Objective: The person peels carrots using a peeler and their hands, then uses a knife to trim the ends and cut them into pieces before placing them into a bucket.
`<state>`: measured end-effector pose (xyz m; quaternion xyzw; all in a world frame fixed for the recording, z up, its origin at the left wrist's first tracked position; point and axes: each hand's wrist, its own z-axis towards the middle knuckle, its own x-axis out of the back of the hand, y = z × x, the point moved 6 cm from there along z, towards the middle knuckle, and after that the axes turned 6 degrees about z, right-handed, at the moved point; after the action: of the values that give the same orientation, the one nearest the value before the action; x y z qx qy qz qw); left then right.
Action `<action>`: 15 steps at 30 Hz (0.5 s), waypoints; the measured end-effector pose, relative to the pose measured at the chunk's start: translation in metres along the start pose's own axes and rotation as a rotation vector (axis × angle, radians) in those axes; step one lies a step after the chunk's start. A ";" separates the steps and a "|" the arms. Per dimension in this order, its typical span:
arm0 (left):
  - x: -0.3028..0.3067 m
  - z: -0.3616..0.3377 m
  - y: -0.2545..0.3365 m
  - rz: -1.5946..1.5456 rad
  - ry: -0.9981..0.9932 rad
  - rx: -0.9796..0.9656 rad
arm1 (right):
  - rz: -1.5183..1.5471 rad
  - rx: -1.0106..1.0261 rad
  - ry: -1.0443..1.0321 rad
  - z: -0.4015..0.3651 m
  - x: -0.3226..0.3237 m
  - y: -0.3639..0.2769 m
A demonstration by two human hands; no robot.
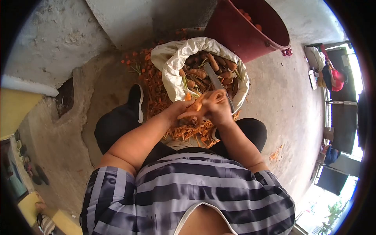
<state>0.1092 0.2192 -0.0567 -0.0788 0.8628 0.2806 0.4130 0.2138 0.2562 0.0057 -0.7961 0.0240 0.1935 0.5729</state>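
A carrot (194, 108) is in my left hand (181, 111), whose fingers are closed round it. My right hand (219, 105) is closed beside the carrot, blurred, with orange peel about its fingers; what it grips is hard to make out. A knife blade (213, 77) shows just beyond my right hand, over the sack. Both hands are at the near rim of a white sack (169, 74) holding several unpeeled carrots (197, 73). Orange peelings (196, 131) lie on the floor beneath my hands and around the sack.
A dark red bucket (244, 37) with orange pieces inside stands behind the sack. My bent knees flank the sack's near side. Carrot tops and cut ends (143, 64) lie at the left by the wall. A few peelings (276, 153) are on the floor at the right.
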 end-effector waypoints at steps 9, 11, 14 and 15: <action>-0.011 -0.011 0.005 0.056 0.010 -0.038 | 0.042 0.171 0.547 0.069 0.147 -0.004; -0.001 -0.003 -0.001 -0.039 0.008 0.000 | 0.082 0.194 0.510 0.048 0.114 -0.024; 0.002 -0.002 0.000 -0.027 0.014 -0.031 | 0.136 0.115 0.204 0.009 0.022 -0.019; 0.005 0.001 0.000 0.029 -0.002 -0.053 | 0.085 0.035 0.100 -0.002 0.003 -0.010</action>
<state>0.1063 0.2205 -0.0609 -0.0771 0.8558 0.3095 0.4074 0.2198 0.2582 0.0142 -0.7930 0.0897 0.1773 0.5760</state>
